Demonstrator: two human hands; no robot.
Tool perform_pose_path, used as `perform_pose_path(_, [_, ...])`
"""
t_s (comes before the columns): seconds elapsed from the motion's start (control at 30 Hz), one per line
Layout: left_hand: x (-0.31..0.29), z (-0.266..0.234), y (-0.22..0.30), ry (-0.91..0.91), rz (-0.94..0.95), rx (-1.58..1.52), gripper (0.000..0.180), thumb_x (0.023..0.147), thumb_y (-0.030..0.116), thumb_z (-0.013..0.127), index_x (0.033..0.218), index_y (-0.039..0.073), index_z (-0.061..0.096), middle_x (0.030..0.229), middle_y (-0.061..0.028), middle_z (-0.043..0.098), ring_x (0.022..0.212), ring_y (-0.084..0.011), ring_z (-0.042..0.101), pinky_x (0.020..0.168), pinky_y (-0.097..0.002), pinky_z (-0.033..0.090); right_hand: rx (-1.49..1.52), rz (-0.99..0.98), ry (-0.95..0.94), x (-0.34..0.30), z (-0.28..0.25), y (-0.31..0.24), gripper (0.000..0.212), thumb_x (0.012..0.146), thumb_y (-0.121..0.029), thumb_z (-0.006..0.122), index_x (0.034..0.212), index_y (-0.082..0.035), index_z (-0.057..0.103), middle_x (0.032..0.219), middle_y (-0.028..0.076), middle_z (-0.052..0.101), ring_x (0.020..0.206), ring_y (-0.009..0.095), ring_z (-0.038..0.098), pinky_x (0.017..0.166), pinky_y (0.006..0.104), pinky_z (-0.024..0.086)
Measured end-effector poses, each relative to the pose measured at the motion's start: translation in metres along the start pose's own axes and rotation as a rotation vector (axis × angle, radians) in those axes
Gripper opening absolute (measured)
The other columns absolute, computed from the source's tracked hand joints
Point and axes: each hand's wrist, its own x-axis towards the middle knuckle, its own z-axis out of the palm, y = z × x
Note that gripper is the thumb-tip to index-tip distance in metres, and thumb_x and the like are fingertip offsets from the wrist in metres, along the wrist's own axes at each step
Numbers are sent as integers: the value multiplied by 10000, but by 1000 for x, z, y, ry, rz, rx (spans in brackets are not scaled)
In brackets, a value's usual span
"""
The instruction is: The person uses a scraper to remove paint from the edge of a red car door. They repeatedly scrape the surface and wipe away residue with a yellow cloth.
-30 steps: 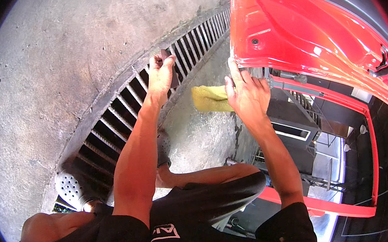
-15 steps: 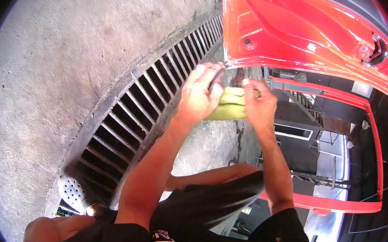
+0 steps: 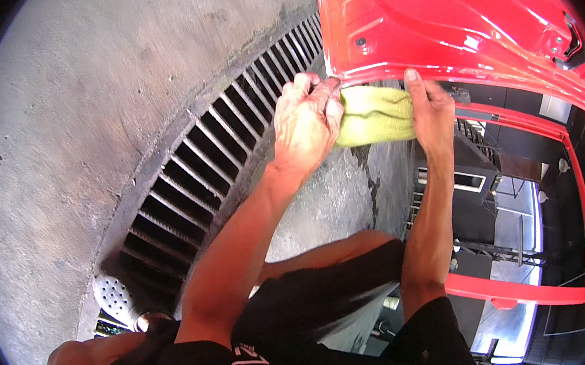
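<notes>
Between my two hands a folded yellow-green cloth (image 3: 375, 122) is stretched along the edge of a red car door (image 3: 404, 24). My left hand (image 3: 308, 121) is closed at the door's lower corner, its bent fingers gripping the cloth's left end. At the other end my right hand (image 3: 433, 109) grips the cloth, its thumb up against the door edge. The fingers of my right hand are mostly hidden behind the cloth. The door's inner panel is glossy and has a dark latch (image 3: 572, 50) near its far right side.
A metal floor grate (image 3: 211, 144) curves across the grey concrete floor (image 3: 87, 97) on the left. My foot in a pale clog (image 3: 115, 298) stands at its near end. On the right a red frame (image 3: 528, 290) surrounds a dark opening, beside the door.
My right hand has moved right and up, drawing the cloth out wider along the door edge. My left hand has shifted slightly up. The door appears a little higher in view.
</notes>
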Motion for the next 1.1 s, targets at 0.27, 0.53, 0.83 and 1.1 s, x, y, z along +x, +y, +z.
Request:
perform_pose_path(0.27, [-10,6,3,2,-44,-36,293,975,113,693,1251,38,755,1090,-168,624,964,-301,641,841,-389,527,92,69,-12,3,3,-2,380,1075,-304,688,963,54,745,826,-18,652,805,69,532,754,265,470])
perform_pose_path(0.53, [-2,2,-6,-80,-135,-79,334,998,163,682,1303,37,736,1118,-169,608,1048,-315,629,932,-380,521,196,92,-15,2,9,-6,358,1070,-298,694,1054,50,780,905,18,732,848,86,606,801,280,516])
perform_pose_path(0.83, [12,-30,-34,-81,-913,-1020,336,1006,168,752,1304,54,648,1029,-48,730,906,-159,668,861,-319,544,52,66,-61,4,-4,-5,353,1037,-316,739,1106,27,783,949,36,750,886,89,617,832,284,519])
perform_pose_path(1.1, [23,-32,-22,-133,-901,-1132,175,1035,238,711,1109,79,715,988,-16,750,908,-135,693,812,-326,543,-11,210,-408,-9,-22,-12,465,969,-272,818,1336,-3,722,1009,82,770,924,94,660,861,273,545])
